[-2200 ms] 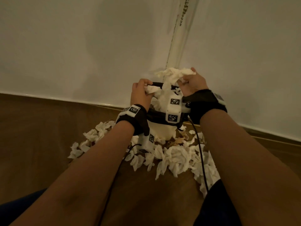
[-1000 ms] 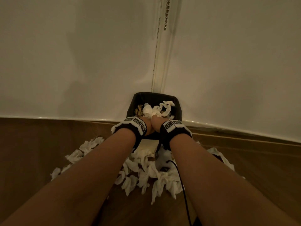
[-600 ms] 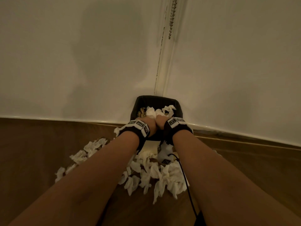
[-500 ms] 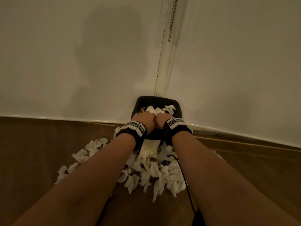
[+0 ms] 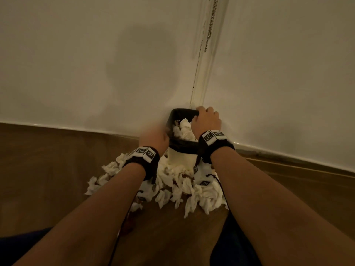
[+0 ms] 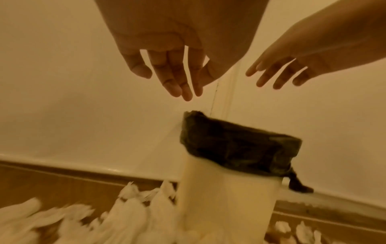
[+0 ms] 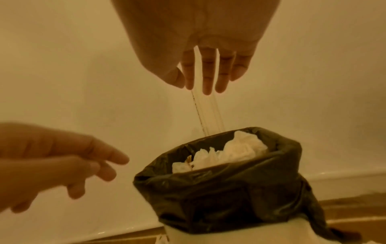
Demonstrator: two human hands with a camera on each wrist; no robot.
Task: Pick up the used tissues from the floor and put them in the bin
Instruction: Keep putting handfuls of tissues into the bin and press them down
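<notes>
A white bin [image 5: 181,158] with a black liner [image 5: 183,145] stands in the wall corner, and crumpled white tissues [image 5: 184,128] fill it up to the rim. More used tissues [image 5: 192,191] lie heaped on the wooden floor around its base. My left hand [image 5: 154,140] is blurred beside the bin's left rim, empty, with relaxed fingers [image 6: 177,79]. Over the bin's far right corner hovers my right hand [image 5: 206,120], also empty, its fingers [image 7: 208,77] straight and pointing down. The right wrist view shows the liner [image 7: 229,189] and the tissues inside [image 7: 236,148].
Two pale walls meet behind the bin, with a bead chain [image 5: 210,25] hanging in the corner. A white skirting [image 5: 76,128] runs along the wooden floor [image 5: 48,169]. A thin black cable [image 5: 221,187] trails from my right wrist over the heap.
Both hands were pressed together down on the tissues in the bin. They have now lifted out and parted, the left to the bin's left side, the right toward its far right corner.
</notes>
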